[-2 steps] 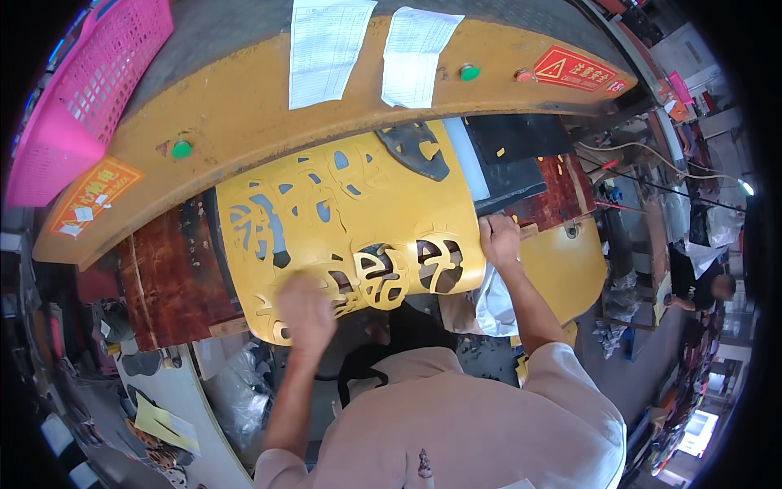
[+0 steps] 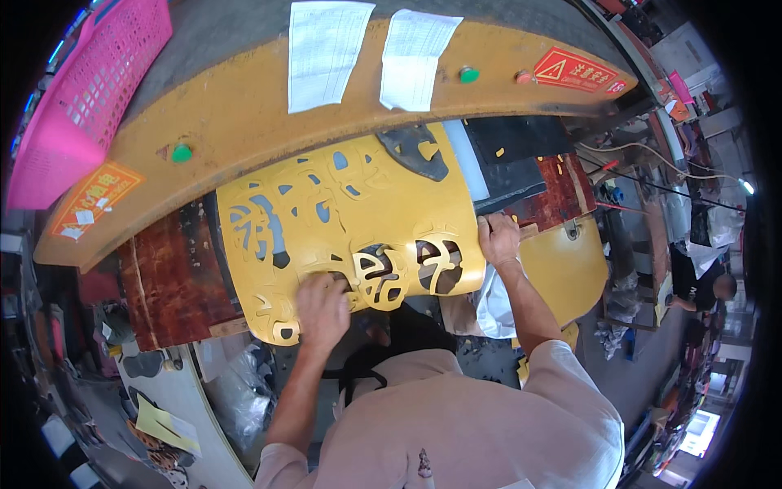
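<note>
A large yellow sheet (image 2: pixel 399 216) with many shoe-part-like cut-outs lies under the beam, its near edge curling down over the front of the table. My left hand (image 2: pixel 322 310) is on its near left part, beside the cut-outs; the fingers point forward and are smeared by motion. At the sheet's right edge my right hand (image 2: pixel 498 238) is closed, its fingers bent around that edge. A dark grey flat piece (image 2: pixel 407 153) with a hole rests on the far part of the sheet.
The wide yellow-brown beam (image 2: pixel 244 155) crosses ahead, carrying green buttons (image 2: pixel 468 75) and hanging papers (image 2: pixel 330 57). A pink basket (image 2: pixel 85 114) stands at far left. Black sheets (image 2: pixel 521 151) lie right of the yellow one. A yellow panel (image 2: pixel 566 273) sits at right.
My left hand has moved a little to the right along the sheet's near part. My right hand stays at the right edge.
</note>
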`<action>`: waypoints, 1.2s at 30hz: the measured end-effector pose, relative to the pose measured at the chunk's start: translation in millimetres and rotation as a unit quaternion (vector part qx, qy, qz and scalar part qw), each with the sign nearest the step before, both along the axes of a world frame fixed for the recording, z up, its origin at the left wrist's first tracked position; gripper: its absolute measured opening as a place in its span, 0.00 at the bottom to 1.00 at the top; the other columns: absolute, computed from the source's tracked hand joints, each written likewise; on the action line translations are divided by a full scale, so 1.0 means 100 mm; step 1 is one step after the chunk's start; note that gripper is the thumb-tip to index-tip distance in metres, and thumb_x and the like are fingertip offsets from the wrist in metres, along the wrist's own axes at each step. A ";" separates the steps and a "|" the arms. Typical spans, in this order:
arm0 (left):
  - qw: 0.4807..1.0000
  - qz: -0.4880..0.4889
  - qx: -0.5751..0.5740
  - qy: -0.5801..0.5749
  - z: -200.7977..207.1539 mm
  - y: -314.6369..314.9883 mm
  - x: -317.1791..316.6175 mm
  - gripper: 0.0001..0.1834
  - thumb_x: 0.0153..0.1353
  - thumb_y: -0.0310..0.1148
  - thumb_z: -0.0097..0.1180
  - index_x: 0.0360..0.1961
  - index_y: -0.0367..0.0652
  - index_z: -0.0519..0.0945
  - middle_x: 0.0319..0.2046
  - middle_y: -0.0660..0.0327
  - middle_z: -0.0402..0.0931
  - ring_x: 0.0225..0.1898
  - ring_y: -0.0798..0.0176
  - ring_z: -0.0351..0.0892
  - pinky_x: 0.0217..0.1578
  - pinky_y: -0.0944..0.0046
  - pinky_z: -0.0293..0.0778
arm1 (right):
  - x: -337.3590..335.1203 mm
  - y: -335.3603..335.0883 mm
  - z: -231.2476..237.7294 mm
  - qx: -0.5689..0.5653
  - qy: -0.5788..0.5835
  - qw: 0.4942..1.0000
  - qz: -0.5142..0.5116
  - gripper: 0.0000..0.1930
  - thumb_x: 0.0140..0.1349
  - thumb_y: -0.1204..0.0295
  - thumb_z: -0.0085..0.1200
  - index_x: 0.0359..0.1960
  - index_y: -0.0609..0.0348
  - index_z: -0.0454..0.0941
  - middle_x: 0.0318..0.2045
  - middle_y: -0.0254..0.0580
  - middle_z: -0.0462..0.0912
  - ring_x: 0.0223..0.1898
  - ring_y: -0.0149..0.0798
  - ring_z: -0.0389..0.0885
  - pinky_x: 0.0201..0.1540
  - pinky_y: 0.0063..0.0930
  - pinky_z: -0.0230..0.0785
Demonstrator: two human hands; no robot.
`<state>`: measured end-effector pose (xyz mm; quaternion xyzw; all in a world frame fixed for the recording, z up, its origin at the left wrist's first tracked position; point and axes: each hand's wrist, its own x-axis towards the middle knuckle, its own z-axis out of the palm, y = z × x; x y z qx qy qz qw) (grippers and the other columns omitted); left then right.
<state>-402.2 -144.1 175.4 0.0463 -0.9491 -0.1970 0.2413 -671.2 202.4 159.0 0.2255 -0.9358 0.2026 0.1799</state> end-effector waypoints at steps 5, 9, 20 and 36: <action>0.994 0.070 -0.084 0.025 -0.41 0.08 -0.29 0.09 0.64 0.36 0.60 0.43 0.47 0.84 0.47 0.59 0.82 0.48 0.50 0.80 0.51 0.50 0.74 | -0.09 0.01 -0.20 -0.044 0.027 0.998 -0.022 0.15 0.70 0.61 0.58 0.28 0.57 0.83 0.29 0.49 0.85 0.36 0.58 0.83 0.44 0.52 0.72; 0.992 0.080 -0.094 0.024 -0.51 0.03 -0.25 0.05 0.63 0.37 0.59 0.32 0.49 0.81 0.40 0.62 0.81 0.42 0.51 0.78 0.45 0.50 0.73 | -0.09 0.02 -0.21 -0.052 0.007 0.999 -0.016 0.18 0.70 0.60 0.59 0.26 0.58 0.82 0.29 0.50 0.85 0.36 0.57 0.84 0.43 0.52 0.73; 0.983 0.115 -0.134 0.042 -0.62 0.07 -0.26 0.08 0.65 0.38 0.55 0.35 0.46 0.82 0.39 0.59 0.80 0.43 0.48 0.78 0.46 0.46 0.71 | -0.15 0.05 -0.31 -0.071 0.067 0.995 0.037 0.18 0.67 0.57 0.61 0.21 0.52 0.82 0.24 0.44 0.84 0.33 0.53 0.84 0.40 0.49 0.71; 0.969 0.199 -0.139 0.054 -0.69 0.19 -0.55 0.13 0.70 0.38 0.52 0.35 0.43 0.84 0.40 0.56 0.83 0.43 0.44 0.79 0.48 0.44 0.71 | -0.29 -0.08 -0.39 -0.137 0.118 0.982 0.047 0.15 0.61 0.61 0.59 0.19 0.53 0.78 0.24 0.42 0.82 0.33 0.52 0.82 0.39 0.50 0.75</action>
